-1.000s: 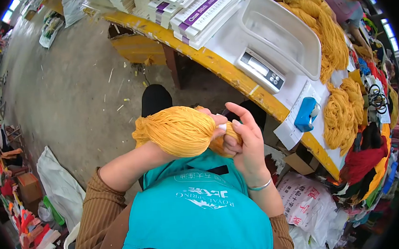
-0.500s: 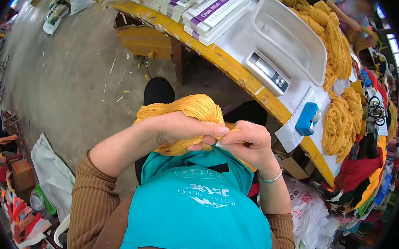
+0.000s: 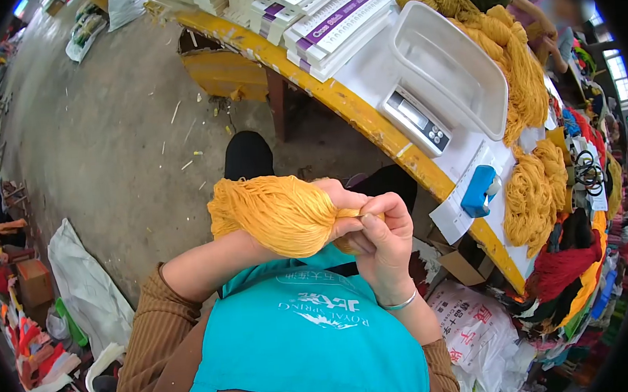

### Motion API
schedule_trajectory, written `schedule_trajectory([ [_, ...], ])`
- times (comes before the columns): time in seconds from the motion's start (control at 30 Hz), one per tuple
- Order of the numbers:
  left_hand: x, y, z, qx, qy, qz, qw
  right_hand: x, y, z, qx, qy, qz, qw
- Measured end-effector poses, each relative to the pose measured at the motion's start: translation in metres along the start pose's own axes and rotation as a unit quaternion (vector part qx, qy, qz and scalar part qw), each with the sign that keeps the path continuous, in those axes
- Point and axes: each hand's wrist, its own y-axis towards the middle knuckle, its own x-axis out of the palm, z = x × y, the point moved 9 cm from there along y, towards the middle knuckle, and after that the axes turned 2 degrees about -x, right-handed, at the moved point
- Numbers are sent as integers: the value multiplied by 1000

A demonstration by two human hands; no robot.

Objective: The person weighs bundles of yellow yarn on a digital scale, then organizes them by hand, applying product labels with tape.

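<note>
Your left hand (image 3: 338, 207) is closed around the narrow neck of the yellow skein (image 3: 275, 215), thumb and fingers pinched in. Your right hand (image 3: 385, 239) is mostly closed too, thumb and index finger pinching the thin yarn end, other fingers curled. The skein is held up in front of your teal apron (image 3: 310, 342), off the tabletop (image 3: 367, 123), its full part to the left across your left wrist.

On the tabletop, the blue tape dispenser (image 3: 480, 190) sits by the yellow edge toward the near corner, a loose yellow yarn pile (image 3: 534, 195) just right of it. Farther up, the digital scale (image 3: 416, 122) is beside the clear plastic bin (image 3: 451, 70); the printed card stack (image 3: 338, 25) is left of the bin, along the same edge.
</note>
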Motion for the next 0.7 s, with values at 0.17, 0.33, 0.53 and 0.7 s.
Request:
schedule_trajectory([
  [0.17,-10,-16,5,82,-4,191,978,6,0,-5,-39,-18,-7,999],
  [0.33,-5,-15,-33,-145,-251,171,942,-22,-10,-30,-46,-290,27,956],
  [0.53,-9,-17,-48,-155,-305,200,918,-177,-84,-170,-236,-378,403,799],
  [0.7,-1,-8,-45,-135,-278,164,937,-249,-91,-199,-133,-409,447,784],
])
